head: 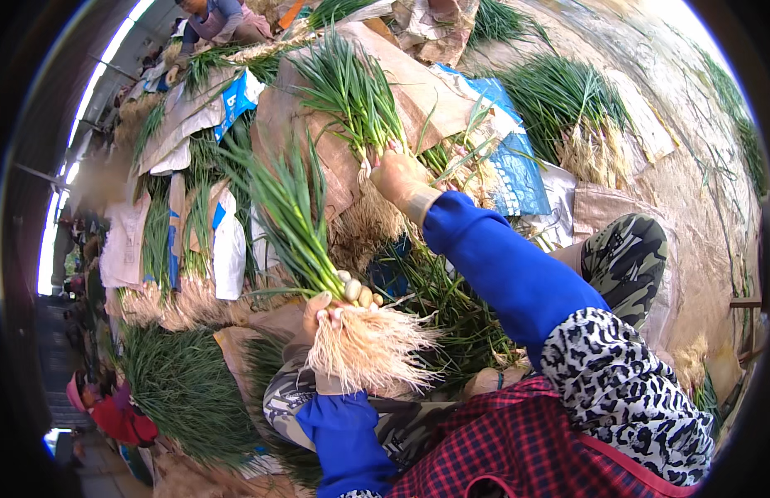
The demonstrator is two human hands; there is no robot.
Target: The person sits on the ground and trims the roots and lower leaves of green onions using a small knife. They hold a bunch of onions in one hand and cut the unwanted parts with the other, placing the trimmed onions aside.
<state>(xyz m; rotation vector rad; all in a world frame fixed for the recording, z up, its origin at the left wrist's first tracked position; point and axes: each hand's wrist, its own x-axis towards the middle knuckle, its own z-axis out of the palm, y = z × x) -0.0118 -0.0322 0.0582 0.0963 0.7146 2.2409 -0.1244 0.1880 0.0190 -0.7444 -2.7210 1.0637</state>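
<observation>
A bunch of green allium plants (304,243) is gripped near its bulbs by my left hand (319,311), whose fingers wrap the stems. Its pale roots (372,348) fan out over my lap. Farther forward, my right hand (400,177) is at the base of another green bunch (360,99) lying on brown sacking (316,155), with its brownish roots (369,218) hanging below; whether the fingers are closed on stems is hard to tell. Just right of that hand lie more small plants with pinkish bulbs and tangled roots (478,177).
Loose green leaves (447,299) lie between my legs. A blue printed sack (519,174) and a large rooted bundle (565,106) are at the right. Covered bundles (192,249) and a leafy heap (179,386) stand left. People sit at the upper left (220,22) and lower left (120,417).
</observation>
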